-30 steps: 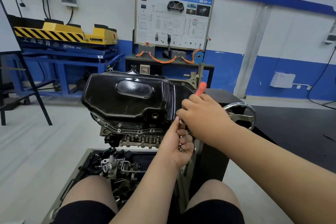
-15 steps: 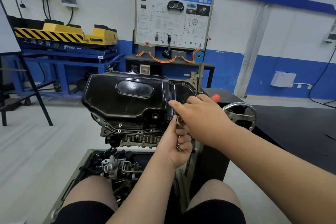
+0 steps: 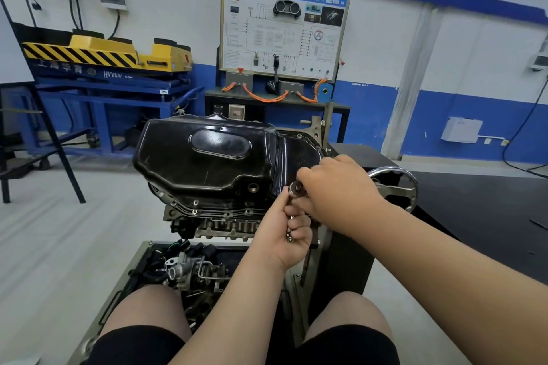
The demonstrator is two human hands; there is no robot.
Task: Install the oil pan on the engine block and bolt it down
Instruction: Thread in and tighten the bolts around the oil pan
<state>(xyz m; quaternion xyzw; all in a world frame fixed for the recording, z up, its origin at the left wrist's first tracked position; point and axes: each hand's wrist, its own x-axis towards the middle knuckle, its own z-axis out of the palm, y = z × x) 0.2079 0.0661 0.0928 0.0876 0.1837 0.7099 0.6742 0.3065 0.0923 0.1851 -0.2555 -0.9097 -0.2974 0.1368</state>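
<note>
Blue-and-white workshop walls stand behind a wiring training board (image 3: 283, 27) and a yellow striped lift (image 3: 103, 52). Nearer, the black oil pan (image 3: 207, 157) sits on top of the upturned engine block (image 3: 225, 227), its flange lying along the block's edge, with open bolt holes showing along the near side.

At the pan's right near corner, the right hand (image 3: 338, 187) has its fingers curled round a socket wrench (image 3: 295, 188), of which only the round metal head shows at the fingertips. A second ago the wrench's orange handle stuck up above the knuckles, half a second ago it peeked out to their right, and now the hand hides it.

The left hand (image 3: 289, 234) has stayed just below, its thumb reaching up to touch the wrench head, its other fingers curled over a few small bolts (image 3: 289, 235).

A chrome handwheel (image 3: 394, 187) stands right of the hands, and a tray of loose engine parts (image 3: 184, 270) lies under the block.
</note>
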